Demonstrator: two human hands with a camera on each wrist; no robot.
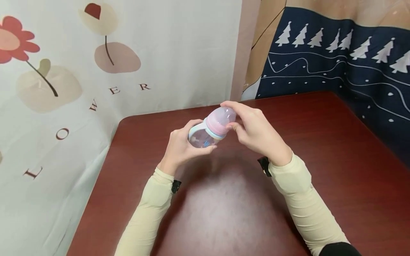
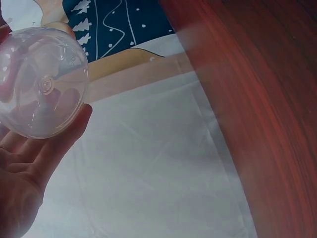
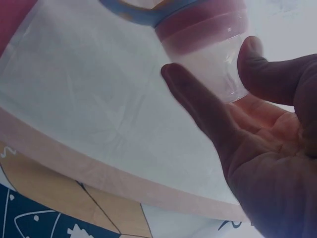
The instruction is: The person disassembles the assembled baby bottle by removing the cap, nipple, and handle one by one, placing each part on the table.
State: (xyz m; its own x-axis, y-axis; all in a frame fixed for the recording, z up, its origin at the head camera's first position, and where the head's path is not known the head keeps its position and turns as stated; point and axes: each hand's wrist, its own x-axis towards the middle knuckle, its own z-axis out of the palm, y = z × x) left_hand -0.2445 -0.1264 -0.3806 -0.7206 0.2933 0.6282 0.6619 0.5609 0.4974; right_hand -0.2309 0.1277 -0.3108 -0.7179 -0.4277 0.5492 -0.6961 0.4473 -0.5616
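A baby bottle [image 1: 201, 139] is held tilted above the table, its top toward the upper right. It has a clear body, a pale blue handle [image 1: 196, 128], a pink collar [image 1: 215, 125] and a clear domed cap [image 3: 213, 67]. My left hand [image 1: 179, 148] grips the body between thumb and fingers. In the left wrist view the round clear base [image 2: 45, 84] faces the camera, with the fingers behind it. At the other end, my right hand [image 1: 258, 131] holds the cap between thumb and fingers. Part of the handle is hidden by the left hand.
Beneath both hands lies a reddish-brown table [image 1: 320, 142]. A pale curtain [image 1: 179, 42] with flowers and letters hangs along the back and left. Dark blue cloth [image 1: 304, 64] with white trees hangs at the back right.
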